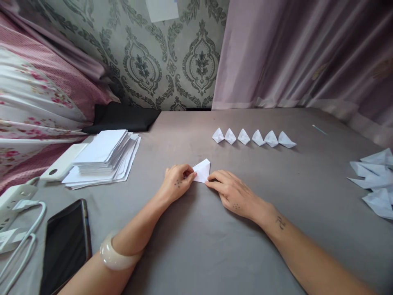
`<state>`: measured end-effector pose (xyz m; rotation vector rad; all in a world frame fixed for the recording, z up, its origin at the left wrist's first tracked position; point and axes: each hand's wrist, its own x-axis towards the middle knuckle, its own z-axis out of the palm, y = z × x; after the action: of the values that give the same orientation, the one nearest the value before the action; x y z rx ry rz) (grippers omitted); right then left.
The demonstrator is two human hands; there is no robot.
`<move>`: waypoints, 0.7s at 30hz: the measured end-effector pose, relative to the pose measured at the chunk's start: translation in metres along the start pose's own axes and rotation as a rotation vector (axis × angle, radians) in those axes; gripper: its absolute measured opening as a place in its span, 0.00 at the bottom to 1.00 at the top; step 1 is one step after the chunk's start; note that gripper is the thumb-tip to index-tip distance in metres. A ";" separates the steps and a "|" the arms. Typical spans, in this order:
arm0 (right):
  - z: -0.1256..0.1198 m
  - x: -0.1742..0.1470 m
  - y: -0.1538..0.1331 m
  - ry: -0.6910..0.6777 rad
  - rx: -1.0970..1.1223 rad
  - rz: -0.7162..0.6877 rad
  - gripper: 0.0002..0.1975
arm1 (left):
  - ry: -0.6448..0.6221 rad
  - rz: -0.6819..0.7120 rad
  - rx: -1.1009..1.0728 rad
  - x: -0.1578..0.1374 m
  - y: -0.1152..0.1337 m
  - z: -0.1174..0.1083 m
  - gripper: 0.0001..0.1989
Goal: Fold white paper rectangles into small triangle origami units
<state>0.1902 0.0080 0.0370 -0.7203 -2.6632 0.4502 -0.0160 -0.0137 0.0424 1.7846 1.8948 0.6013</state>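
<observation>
A small white folded paper [202, 170] is between my two hands, low over the middle of the grey table. My left hand [179, 180] pinches its left corner between thumb and fingers. On the other side, my right hand [231, 192] grips the lower right corner with thumb and forefinger. The paper has a pointed top and slanting folded edges. Beyond it, several folded white paper boats [243, 137] stand in a row. A bangle circles my left forearm.
A stack of white paper [101, 157] lies at the left, beside a white device [64, 162]. Nearer are a phone [66, 246] and a power strip with cables [18, 200]. More folded papers [376, 174] are at the right edge, and a thin stick [319, 129] lies at the back right.
</observation>
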 end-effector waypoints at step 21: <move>0.003 -0.001 -0.001 0.024 -0.003 -0.042 0.24 | 0.029 -0.056 0.042 0.008 0.000 0.005 0.09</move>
<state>0.1895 0.0065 0.0348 -0.6652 -2.6518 0.4244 -0.0138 -0.0060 0.0381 1.7512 1.9834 0.5740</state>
